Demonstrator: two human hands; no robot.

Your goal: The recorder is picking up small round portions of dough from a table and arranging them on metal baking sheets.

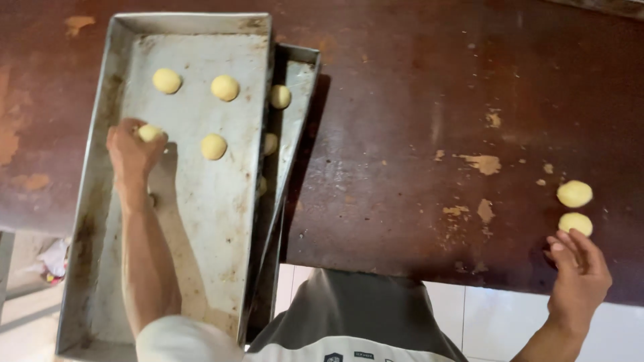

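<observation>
Nearest the camera, the grey and white shirt [355, 322] fills the bottom edge, with both forearms reaching out over the table [416, 134].

The upper metal tray [228, 221] lies stacked askew on a second tray [298, 74], its near end overhanging the table's near edge by the left arm. The left hand [134, 151] is closed around a dough ball [149, 133], pressed low to the tray floor near its left wall, in line with three balls already spaced in rows: one [166, 80] and another [225, 87] toward the far end, a third [213, 146] just right of the hand. The even gaps look meant to keep them from touching.

More balls [280, 96] sit on the lower tray.

The right hand [577, 268], fingers loosely spread and holding nothing, rests at the table's near edge, fingertips just beside one loose ball [575, 223]; another [574, 193] lies just beyond it.
</observation>
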